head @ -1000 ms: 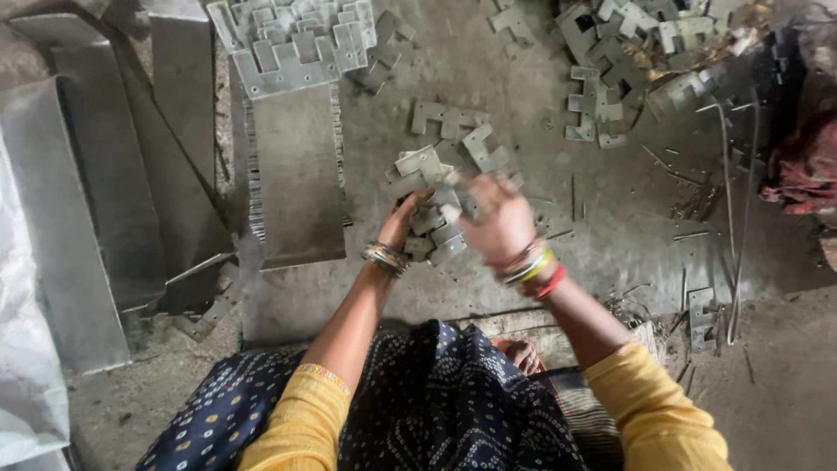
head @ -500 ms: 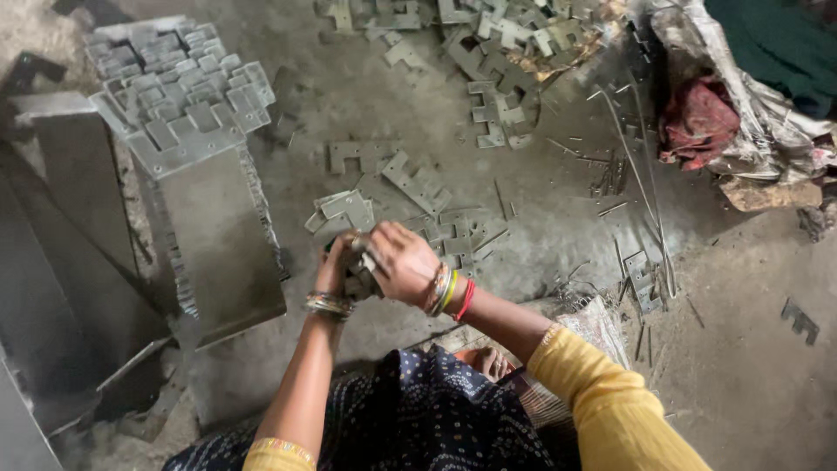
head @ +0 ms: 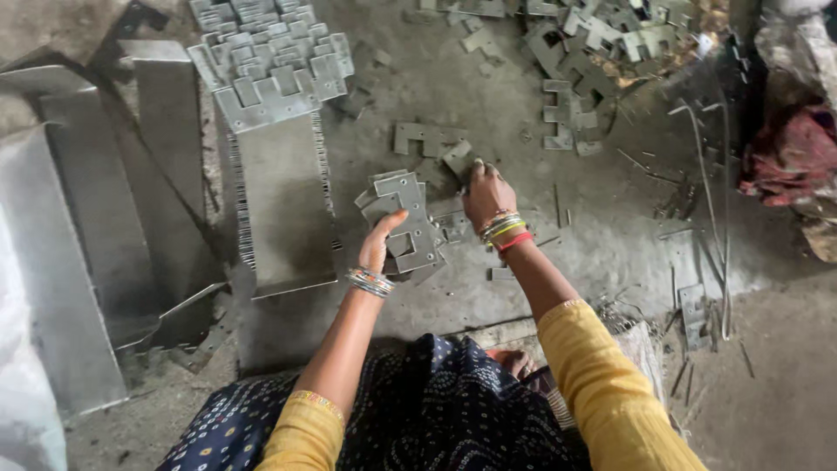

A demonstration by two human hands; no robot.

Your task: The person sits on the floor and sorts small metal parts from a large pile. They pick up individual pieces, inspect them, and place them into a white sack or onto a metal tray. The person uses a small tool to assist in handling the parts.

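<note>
We see the scene in soft, even daylight, neither bright nor dim. Pale glare lies on the long metal sheets at the left, while the floor between them sinks into dark shadow. Our arms throw only faint shadows on the ground. The stack of metal plates looks fairly sharp; the far pieces are slightly soft. Straight edges bend outward near the frame's borders, and the right corner falls dim.

Bare concrete floor lies open to your right. Ahead, scattered metal brackets block the way; to your left, a flat steel sheet and stacked plates.
</note>
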